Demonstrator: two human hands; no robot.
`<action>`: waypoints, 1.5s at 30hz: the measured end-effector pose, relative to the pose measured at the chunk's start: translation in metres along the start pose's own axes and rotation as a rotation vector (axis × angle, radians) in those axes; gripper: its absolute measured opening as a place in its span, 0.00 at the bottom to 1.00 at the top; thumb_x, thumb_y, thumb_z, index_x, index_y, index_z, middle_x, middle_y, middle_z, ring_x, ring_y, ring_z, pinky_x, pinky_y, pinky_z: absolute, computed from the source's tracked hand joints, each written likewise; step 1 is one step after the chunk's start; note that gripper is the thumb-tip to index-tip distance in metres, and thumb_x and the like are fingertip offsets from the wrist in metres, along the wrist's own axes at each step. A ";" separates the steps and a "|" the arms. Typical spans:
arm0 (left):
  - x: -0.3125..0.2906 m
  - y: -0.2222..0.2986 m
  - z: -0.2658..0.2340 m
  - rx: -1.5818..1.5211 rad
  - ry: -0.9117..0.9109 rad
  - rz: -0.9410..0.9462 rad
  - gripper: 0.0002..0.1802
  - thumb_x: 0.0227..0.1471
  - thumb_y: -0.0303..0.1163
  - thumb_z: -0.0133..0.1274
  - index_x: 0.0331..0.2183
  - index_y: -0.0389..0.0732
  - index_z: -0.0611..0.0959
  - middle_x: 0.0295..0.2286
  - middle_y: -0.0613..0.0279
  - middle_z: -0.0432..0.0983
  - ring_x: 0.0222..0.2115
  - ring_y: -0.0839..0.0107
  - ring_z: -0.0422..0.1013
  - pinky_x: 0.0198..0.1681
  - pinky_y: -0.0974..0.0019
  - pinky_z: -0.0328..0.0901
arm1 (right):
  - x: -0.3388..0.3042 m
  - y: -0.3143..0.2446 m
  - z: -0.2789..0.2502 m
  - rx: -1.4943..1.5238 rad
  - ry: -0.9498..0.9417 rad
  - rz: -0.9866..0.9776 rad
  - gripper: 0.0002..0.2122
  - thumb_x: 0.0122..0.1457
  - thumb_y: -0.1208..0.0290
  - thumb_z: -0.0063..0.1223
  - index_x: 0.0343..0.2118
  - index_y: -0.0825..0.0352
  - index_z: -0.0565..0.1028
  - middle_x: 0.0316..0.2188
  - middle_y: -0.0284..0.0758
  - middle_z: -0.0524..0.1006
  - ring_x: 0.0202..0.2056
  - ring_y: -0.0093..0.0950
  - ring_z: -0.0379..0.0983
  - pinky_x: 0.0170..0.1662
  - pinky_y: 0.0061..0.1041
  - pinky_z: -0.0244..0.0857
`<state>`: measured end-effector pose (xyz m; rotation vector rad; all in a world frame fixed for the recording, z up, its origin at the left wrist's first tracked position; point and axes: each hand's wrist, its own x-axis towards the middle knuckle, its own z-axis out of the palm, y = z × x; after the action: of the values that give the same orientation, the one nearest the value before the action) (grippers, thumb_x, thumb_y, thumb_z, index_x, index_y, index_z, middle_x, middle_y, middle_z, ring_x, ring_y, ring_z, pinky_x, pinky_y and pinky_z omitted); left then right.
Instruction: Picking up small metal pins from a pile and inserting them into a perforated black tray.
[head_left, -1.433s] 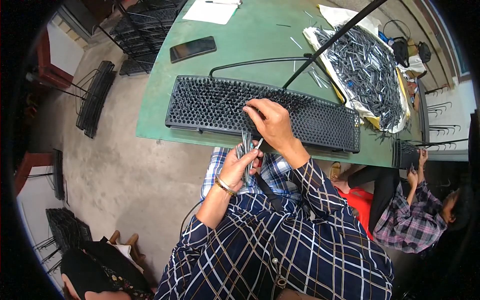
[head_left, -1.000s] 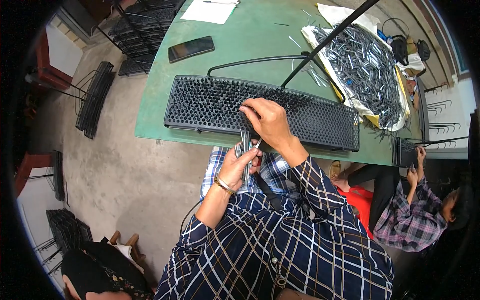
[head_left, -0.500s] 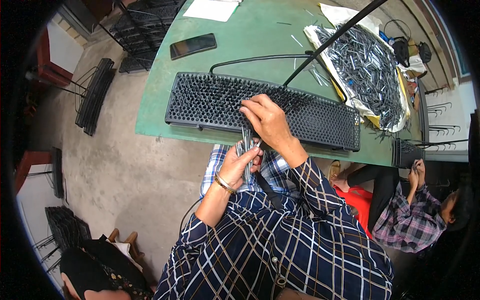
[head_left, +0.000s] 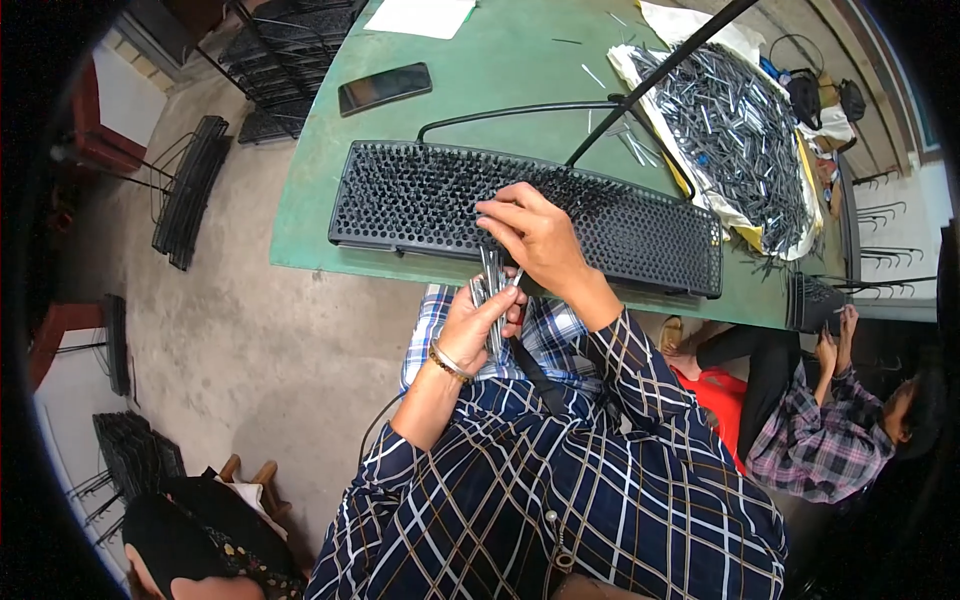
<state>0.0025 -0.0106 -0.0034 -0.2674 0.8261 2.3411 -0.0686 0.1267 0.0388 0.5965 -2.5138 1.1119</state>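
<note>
My left hand (head_left: 482, 318) is closed around a bundle of thin metal pins (head_left: 490, 275), their ends sticking up past the fingers. Just above it, my right hand (head_left: 535, 232) is over the front of a long black perforated rack (head_left: 640, 235). Its thumb and fingertips are pinched together at the rack; what they hold, if anything, is too small to make out. Dark pins or pegs stand upright in dense rows across the rack's left part. Towards the right end, bare round holes show. A bent black rod frame (head_left: 520, 112) rises from the rack's back edge.
The rack lies along the near edge of a green table (head_left: 500, 60). A black phone (head_left: 385, 88) and white paper (head_left: 420, 15) lie behind it. An open sack (head_left: 735, 140) heaped with pins stands right. A co-worker (head_left: 825, 440) sits at right; another person (head_left: 210, 540) is lower left.
My right hand has shifted slightly left and down over the rack. The left hand keeps its bundle in nearly the same place. The co-worker's hands at right have moved a little apart.
</note>
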 end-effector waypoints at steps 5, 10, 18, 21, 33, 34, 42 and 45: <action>-0.003 0.003 0.002 -0.007 0.010 -0.008 0.14 0.54 0.26 0.51 0.44 0.39 0.71 0.28 0.61 0.72 0.24 0.78 0.67 0.22 0.76 0.61 | 0.002 0.010 0.002 -0.081 0.046 0.030 0.05 0.51 0.76 0.56 0.32 0.69 0.77 0.31 0.37 0.75 0.29 0.37 0.74 0.31 0.31 0.68; 0.001 0.001 0.002 0.008 0.024 0.002 0.15 0.54 0.26 0.52 0.44 0.39 0.70 0.29 0.61 0.73 0.24 0.77 0.68 0.22 0.75 0.62 | -0.001 0.012 0.000 -0.091 -0.028 -0.012 0.07 0.51 0.76 0.56 0.35 0.67 0.78 0.32 0.37 0.74 0.29 0.33 0.74 0.31 0.27 0.68; 0.000 0.002 0.000 -0.014 0.021 0.027 0.16 0.54 0.27 0.52 0.45 0.39 0.70 0.29 0.61 0.73 0.25 0.77 0.68 0.23 0.75 0.63 | 0.002 -0.002 -0.005 -0.014 0.038 -0.012 0.08 0.52 0.76 0.56 0.36 0.68 0.78 0.31 0.38 0.74 0.29 0.31 0.73 0.31 0.24 0.67; -0.002 0.006 0.002 0.004 0.076 0.125 0.15 0.54 0.27 0.52 0.44 0.41 0.70 0.29 0.62 0.74 0.24 0.78 0.68 0.22 0.76 0.63 | -0.005 -0.010 -0.024 0.168 -0.090 0.345 0.08 0.54 0.73 0.55 0.33 0.72 0.78 0.26 0.36 0.77 0.28 0.21 0.73 0.30 0.19 0.65; 0.004 0.000 0.008 0.075 0.036 0.027 0.13 0.55 0.29 0.51 0.43 0.40 0.70 0.30 0.60 0.75 0.22 0.78 0.67 0.21 0.76 0.62 | -0.004 -0.008 -0.027 0.492 0.141 0.636 0.09 0.54 0.72 0.58 0.37 0.70 0.78 0.24 0.28 0.77 0.20 0.12 0.65 0.21 0.12 0.58; 0.005 0.000 0.012 0.116 0.005 0.010 0.13 0.56 0.30 0.51 0.43 0.39 0.70 0.30 0.59 0.75 0.22 0.78 0.67 0.21 0.76 0.62 | -0.003 -0.002 -0.022 0.492 0.146 0.635 0.09 0.54 0.72 0.58 0.37 0.70 0.78 0.24 0.28 0.77 0.20 0.12 0.65 0.21 0.12 0.58; 0.003 0.001 0.004 0.039 0.041 -0.065 0.13 0.55 0.28 0.49 0.43 0.38 0.70 0.29 0.56 0.73 0.21 0.77 0.67 0.20 0.75 0.61 | -0.005 0.009 -0.001 0.134 0.206 0.239 0.06 0.51 0.75 0.58 0.31 0.70 0.78 0.26 0.38 0.78 0.26 0.30 0.75 0.28 0.24 0.67; 0.002 0.002 0.001 0.021 0.022 -0.069 0.13 0.55 0.28 0.48 0.43 0.38 0.70 0.29 0.57 0.73 0.21 0.77 0.67 0.19 0.75 0.61 | -0.007 0.012 0.007 0.094 0.190 0.119 0.05 0.51 0.75 0.59 0.30 0.69 0.79 0.27 0.37 0.77 0.24 0.28 0.73 0.28 0.24 0.67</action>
<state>-0.0007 -0.0104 -0.0028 -0.3086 0.8383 2.2677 -0.0694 0.1310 0.0237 0.3497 -2.3697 1.2716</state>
